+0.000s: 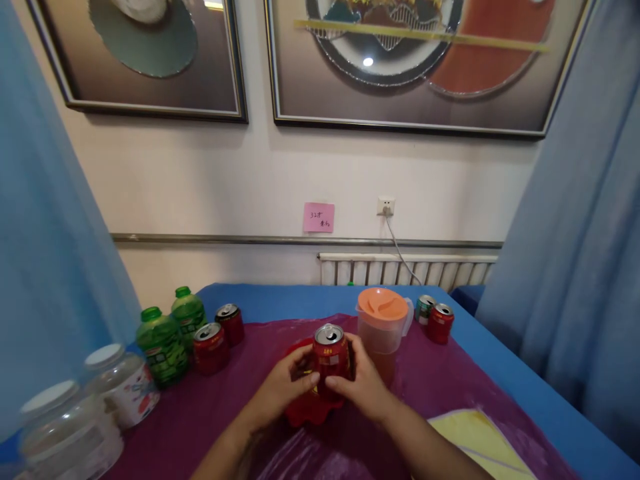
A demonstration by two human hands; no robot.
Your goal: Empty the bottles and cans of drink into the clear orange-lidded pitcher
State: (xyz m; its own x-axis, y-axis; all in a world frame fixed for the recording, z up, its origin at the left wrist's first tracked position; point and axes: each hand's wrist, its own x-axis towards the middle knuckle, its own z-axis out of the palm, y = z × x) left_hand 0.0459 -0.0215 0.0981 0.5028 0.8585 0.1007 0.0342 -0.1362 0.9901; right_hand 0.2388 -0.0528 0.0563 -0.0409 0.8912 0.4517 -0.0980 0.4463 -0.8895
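An opened red drink can (331,353) is held upright between my two hands, its silver top facing up. From the left, my left hand (286,385) wraps its fingers round the can, thumb on the front. My right hand (364,380) grips the other side the same way. Under and behind the can is a red dish with a wavy rim (306,412), partly covered by my hands. Just behind my right hand stands a clear plastic pitcher (383,340) with an orange lid (383,305).
At left stand clear jars with white lids (107,355), green bottles (163,350) and two red cans (210,347). Two more cans (440,325) stand at the right back. A yellow cloth (475,437) lies front right on the purple sheet (425,393). Blue curtains (565,233) flank the table.
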